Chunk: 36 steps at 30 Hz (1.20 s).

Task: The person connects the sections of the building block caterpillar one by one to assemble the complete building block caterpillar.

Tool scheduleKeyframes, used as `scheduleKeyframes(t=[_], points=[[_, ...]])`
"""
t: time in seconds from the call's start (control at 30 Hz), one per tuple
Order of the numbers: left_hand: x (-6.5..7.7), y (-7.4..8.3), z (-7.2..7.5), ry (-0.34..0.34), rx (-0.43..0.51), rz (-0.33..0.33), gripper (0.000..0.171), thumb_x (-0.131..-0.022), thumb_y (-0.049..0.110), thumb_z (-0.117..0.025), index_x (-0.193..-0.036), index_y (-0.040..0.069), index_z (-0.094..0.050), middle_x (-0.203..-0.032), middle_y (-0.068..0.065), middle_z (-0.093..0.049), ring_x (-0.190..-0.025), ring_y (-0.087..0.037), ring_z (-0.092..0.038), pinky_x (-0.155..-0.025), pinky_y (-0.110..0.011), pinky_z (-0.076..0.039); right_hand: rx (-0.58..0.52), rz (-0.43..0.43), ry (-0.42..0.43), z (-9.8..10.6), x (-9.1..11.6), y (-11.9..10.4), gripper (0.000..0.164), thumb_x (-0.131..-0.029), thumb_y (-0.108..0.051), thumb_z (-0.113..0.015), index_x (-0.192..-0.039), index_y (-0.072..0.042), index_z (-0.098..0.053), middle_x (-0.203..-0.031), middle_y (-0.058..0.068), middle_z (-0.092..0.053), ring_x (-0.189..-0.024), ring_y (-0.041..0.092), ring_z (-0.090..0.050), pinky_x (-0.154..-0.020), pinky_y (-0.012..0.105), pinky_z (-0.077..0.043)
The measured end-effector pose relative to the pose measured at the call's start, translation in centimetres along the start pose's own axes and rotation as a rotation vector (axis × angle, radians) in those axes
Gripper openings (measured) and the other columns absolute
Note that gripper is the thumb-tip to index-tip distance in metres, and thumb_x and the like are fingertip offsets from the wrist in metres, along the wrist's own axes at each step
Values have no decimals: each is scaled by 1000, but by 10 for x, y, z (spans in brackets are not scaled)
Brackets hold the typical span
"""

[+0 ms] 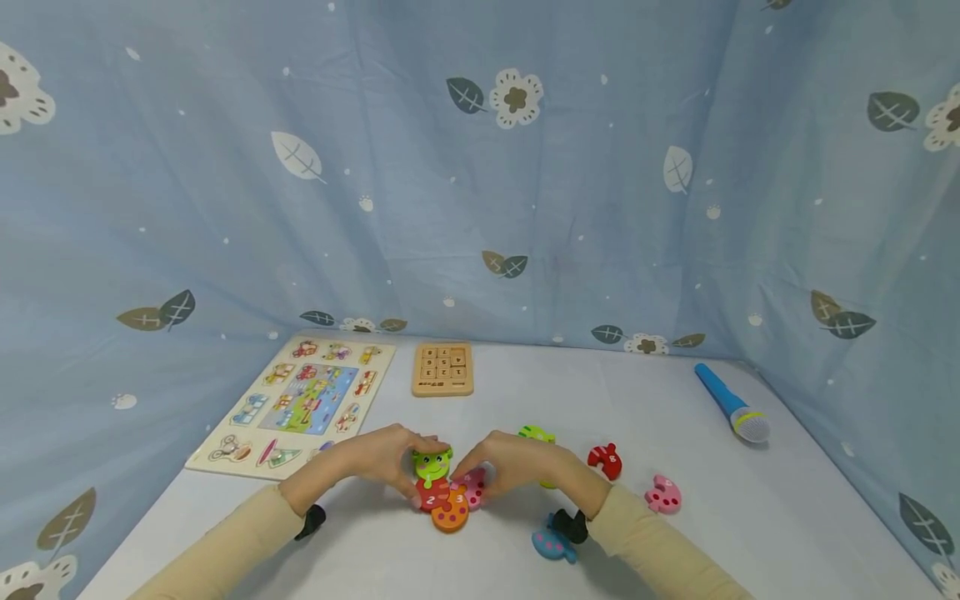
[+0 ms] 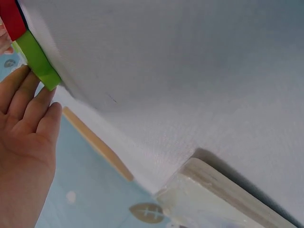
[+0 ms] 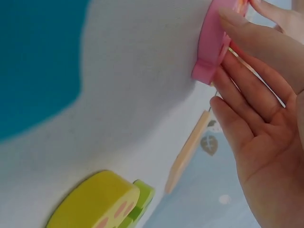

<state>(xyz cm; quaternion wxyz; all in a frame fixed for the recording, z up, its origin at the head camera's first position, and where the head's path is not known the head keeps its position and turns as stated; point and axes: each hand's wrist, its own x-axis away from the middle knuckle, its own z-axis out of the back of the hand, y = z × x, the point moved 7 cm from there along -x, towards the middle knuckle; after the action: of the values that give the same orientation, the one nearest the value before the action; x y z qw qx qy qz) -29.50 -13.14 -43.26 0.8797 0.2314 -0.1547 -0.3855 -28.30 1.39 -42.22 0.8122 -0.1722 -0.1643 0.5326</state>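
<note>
The orange piece marked 3 [image 1: 450, 518] lies flat on the white tabletop [image 1: 637, 400], between the person's 2 hands and slightly nearer the person than their fingertips. Against its upper left side sits the red piece marked 2 [image 1: 431, 496], with the green smiling head piece [image 1: 432, 467] joined beyond that. The magenta-spotted pink piece [image 1: 473, 489] is at its upper right, right beside it.

The left hand [image 1: 390, 457], left of the orange piece, grasps the head end of the row: its fingers reach around the green head, and the thumb is at the red piece. The right hand [image 1: 517, 458], right of the orange piece, pinches the magenta-spotted pink piece between thumb and fingers.

To the right of the orange piece and a little nearer the person is a blue spotted piece [image 1: 553, 546]. Farther right and beyond it are a red piece marked 8 [image 1: 606, 461], a light-pink piece with red dots [image 1: 663, 495] and a green-striped piece [image 1: 537, 433], partly hidden by the right hand. Well beyond the orange piece lie a wooden number slide puzzle [image 1: 443, 369], a vehicle puzzle board [image 1: 206, 458] to the left and a blue toy microphone [image 1: 727, 402] to the far right.
</note>
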Motion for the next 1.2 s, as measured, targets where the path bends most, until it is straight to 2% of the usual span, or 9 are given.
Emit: scheduleKeyframes(t=[0.27, 0.5, 0.7, 0.97, 1.2], points=[[2, 2, -2, -8, 8, 8, 83, -68, 44, -85, -138, 12, -54, -142, -7, -50, -132, -25, -45, -109, -46, -37, -11, -22, 3, 2, 3, -4, 46, -80, -13, -79, -124, -10, -66, -122, -6, -65, -113, 2, -57, -95, 16, -45], [4, 6, -4, -7, -9, 27, 82, -70, 42, -83, -139, 10, -52, -143, -3, -48, -134, -25, -42, -111, -43, -35, -47, -28, 90, 11, 22, -2, 46, -82, -13, -78, -126, -7, -65, -125, -2, -64, -116, 7, -57, -97, 21, -47], [13, 9, -5, 30, -44, 49, 83, -72, 50, -79, -139, 9, -52, -144, -5, -48, -134, -26, -41, -110, -44, -35, -52, -67, 144, 20, 38, -1, 46, -84, -18, -76, -127, -7, -63, -127, -2, -63, -118, 10, -56, -98, 24, -47], [18, 15, -7, 101, -36, 56, 88, -71, 56, -76, -138, 4, -52, -144, -11, -46, -134, -29, -41, -110, -48, -33, -89, -120, 231, 29, 60, 2, 46, -85, -17, -76, -127, -5, -63, -127, 0, -62, -118, 12, -57, -97, 27, -48], [18, 18, -11, 140, -84, 74, 90, -70, 58, -77, -137, 2, -53, -142, -13, -49, -132, -30, -44, -108, -46, -37, -134, -140, 290, 36, 76, 11, 46, -85, -14, -75, -127, -2, -62, -127, 7, -63, -112, 26, -62, -93, 43, -52]])
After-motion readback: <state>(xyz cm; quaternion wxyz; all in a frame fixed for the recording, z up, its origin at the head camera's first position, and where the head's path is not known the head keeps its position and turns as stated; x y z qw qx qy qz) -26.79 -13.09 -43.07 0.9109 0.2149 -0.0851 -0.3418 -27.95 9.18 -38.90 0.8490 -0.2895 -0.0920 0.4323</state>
